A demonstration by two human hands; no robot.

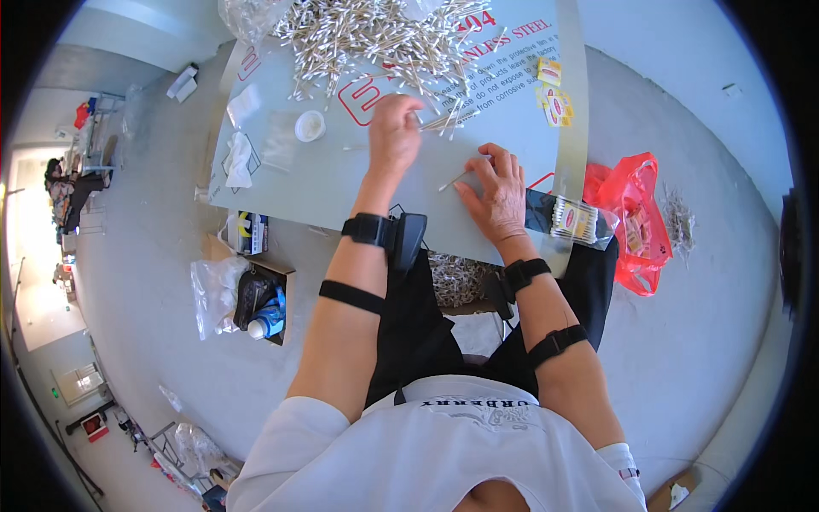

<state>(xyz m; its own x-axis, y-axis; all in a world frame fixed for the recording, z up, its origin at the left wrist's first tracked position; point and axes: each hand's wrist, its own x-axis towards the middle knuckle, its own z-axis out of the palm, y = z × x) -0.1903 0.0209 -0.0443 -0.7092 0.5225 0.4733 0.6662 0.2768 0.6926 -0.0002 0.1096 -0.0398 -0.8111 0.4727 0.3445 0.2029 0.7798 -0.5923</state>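
Observation:
A large heap of cotton swabs [363, 43] with white tips covers the far part of the table [333, 183]. Just in front of it, my left hand [395, 136] is closed, and a small bunch of cotton swabs [442, 124] sticks out to the right from its fingertips. Nearer the table's front edge, my right hand [496, 192] pinches a single cotton swab [454, 181] between thumb and finger, its other fingers bent. Beside my right wrist lies a clear packet of cotton swabs [573, 219] with a yellow label.
A small round white tub [310, 126] stands left of my left hand, near crumpled white tissue [239, 160]. Yellow labels [554, 104] lie at the table's right edge. A red plastic bag [636, 226] hangs right of the table. Below is a box of swabs [456, 280]; an open carton [277, 307] sits leftward.

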